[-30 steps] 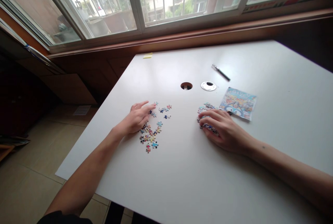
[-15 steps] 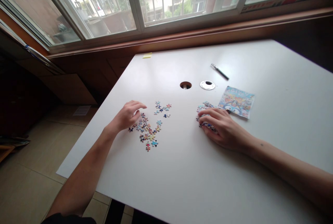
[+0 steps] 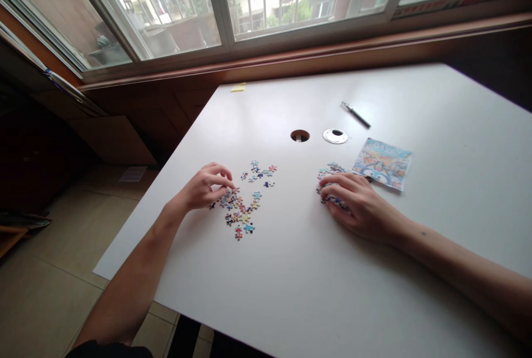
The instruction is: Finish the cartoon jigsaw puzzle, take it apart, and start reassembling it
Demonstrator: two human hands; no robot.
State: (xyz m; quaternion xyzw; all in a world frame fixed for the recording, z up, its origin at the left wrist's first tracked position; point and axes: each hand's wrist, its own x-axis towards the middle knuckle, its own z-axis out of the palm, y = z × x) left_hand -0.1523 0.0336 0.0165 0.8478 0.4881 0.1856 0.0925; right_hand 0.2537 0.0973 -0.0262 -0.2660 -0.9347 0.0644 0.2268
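Viewed remotely, I find my left hand [image 3: 208, 187] at the left edge of a loose spread of puzzle pieces [image 3: 245, 218], fingers curled, thumb and forefinger close together; I cannot tell whether a piece is pinched between them. I judge that light fingertip pressure, one piece at a time, would serve best here, since the pieces lie close together and a heavy drag could carry neighbours along. Just beyond, a small far group [image 3: 260, 174] lies apart from the spread; the left wrist should pass clear of it. Further right, my right hand [image 3: 361, 205] is cupped over a denser heap [image 3: 331, 168], pieces showing in the gap between thumb and fingers. That hand, in my judgement, should rest lightly to avoid scattering them.

Materials, left to right: the pieces are thin, flat and knobbed, multicoloured; the bench [image 3: 291, 269] is smooth, white and faintly glossy; the ring [image 3: 335, 136] appears metallic; the printed sheet [image 3: 384, 164], near the heap, is squarish and mostly blue.
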